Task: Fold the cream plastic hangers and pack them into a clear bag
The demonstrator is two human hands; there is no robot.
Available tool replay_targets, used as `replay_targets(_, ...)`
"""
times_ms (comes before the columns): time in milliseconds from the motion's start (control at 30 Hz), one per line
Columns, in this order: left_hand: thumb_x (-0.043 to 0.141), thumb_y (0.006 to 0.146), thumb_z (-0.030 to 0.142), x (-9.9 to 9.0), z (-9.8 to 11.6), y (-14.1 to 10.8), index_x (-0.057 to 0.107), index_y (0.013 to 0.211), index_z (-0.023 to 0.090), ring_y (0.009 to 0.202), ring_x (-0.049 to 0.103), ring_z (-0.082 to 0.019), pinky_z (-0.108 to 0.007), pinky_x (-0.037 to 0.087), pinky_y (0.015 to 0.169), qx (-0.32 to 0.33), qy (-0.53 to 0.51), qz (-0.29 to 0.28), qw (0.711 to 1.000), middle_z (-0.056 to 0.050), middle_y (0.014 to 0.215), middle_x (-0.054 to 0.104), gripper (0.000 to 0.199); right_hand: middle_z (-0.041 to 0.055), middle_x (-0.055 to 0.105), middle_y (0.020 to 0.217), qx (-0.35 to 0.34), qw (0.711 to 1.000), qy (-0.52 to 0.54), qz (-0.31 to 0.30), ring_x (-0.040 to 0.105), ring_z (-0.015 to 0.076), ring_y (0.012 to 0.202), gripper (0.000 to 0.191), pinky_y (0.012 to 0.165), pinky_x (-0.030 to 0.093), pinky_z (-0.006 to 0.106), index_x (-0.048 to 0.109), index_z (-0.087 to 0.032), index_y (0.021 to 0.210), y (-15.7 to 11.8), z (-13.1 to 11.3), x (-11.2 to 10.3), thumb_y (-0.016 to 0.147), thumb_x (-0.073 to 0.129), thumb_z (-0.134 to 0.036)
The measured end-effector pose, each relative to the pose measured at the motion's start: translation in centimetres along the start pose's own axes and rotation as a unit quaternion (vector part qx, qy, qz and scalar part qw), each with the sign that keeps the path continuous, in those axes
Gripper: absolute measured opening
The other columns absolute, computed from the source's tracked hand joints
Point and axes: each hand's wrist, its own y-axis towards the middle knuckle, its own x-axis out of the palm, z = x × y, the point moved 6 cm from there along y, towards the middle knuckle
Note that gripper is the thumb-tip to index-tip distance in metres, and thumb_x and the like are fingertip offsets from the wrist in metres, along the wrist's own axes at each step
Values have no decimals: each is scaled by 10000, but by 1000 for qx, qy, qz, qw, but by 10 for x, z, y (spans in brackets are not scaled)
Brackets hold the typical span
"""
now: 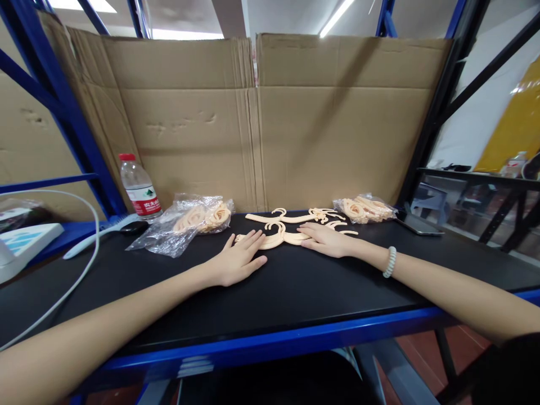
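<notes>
A cream-coloured scrollwork trim piece point(274, 242) with curled ends lies on the black tabletop point(270, 298), its branches spread to both sides. On its left end rests my left hand point(238, 261), flat, with the fingers stretched out over it. My right hand point(327, 241) lies palm down on its right half, fingers extended and covering part of it. Just behind is a second cream scrollwork piece point(282, 219), which neither hand appears to touch. Parts of the front piece are hidden beneath my fingers.
A crinkled clear plastic bag point(162, 236) of cream pieces lies to the left, another bag point(365, 208) at back right. A red-capped water bottle point(141, 188), a white brush-like handle point(99, 236) and a white cable point(96, 236) are at left. Cardboard sheets point(189, 129) stand behind.
</notes>
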Motion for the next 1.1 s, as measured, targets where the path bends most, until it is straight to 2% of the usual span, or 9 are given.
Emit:
replay_targets(200, 209, 945, 527, -5, -3, 3, 175, 1472, 185, 1419, 110, -268, -601, 45, 1103, -6, 2, 40, 999, -86, 1533, 155, 629, 221, 441, 1367, -10, 1000, 3, 18, 401, 316, 1277, 574, 1068, 329, 460, 476, -32, 1318, -1, -3, -4, 967, 327, -462)
replay_targets(400, 234, 955, 457, -15, -13, 4, 286, 1427, 177, 1384, 241, -260, -580, 117, 1109, 5, -9, 119, 993, -106, 1488, 313, 551, 168, 555, 1263, -36, 994, 47, 93, 515, 284, 1166, 396, 992, 409, 453, 530, -106, 1255, -2, -4, -20, 942, 428, -326)
replay_targets(500, 279, 946, 395, -25, -18, 4, 383, 1363, 150, 1307, 374, -253, -512, 241, 1093, 23, -15, 159, 987, -123, 1411, 431, 495, 123, 624, 1168, 6, 987, 53, 151, 570, 257, 1088, 298, 940, 452, 412, 597, -146, 1163, -2, 17, -36, 900, 490, -239)
replay_targets(633, 350, 904, 326, -39, -31, 10, 463, 1288, 101, 1190, 492, -258, -424, 370, 1022, 24, -4, 188, 982, -144, 1287, 543, 459, 79, 694, 1011, 124, 976, 12, 180, 636, 223, 930, 226, 843, 491, 339, 667, -150, 1025, -9, 64, -59, 859, 513, -146)
replay_targets(767, 393, 853, 238, -48, -46, 26, 496, 1251, 74, 1154, 520, -263, -386, 399, 998, -9, 36, 180, 983, -154, 1237, 572, 442, 46, 713, 926, 198, 969, -47, 140, 650, 185, 839, 234, 767, 486, 261, 695, -155, 954, -15, 93, -73, 826, 513, -84)
replay_targets(900, 412, 832, 182, -49, -52, 54, 522, 1220, 66, 1121, 550, -268, -370, 426, 962, -8, 113, 117, 987, -165, 1225, 578, 420, 35, 711, 938, 196, 974, -103, 51, 649, 159, 824, 217, 707, 472, 210, 700, -169, 968, -9, 100, -69, 850, 522, -133)
replay_targets(1100, 509, 816, 201, -43, -59, 96, 583, 1137, 125, 1084, 573, -239, -309, 441, 922, 34, 129, 66, 989, -118, 1157, 621, 338, 80, 716, 897, 239, 956, -171, -3, 654, 219, 820, 197, 688, 463, 260, 726, -171, 897, 0, 121, -58, 806, 556, -131)
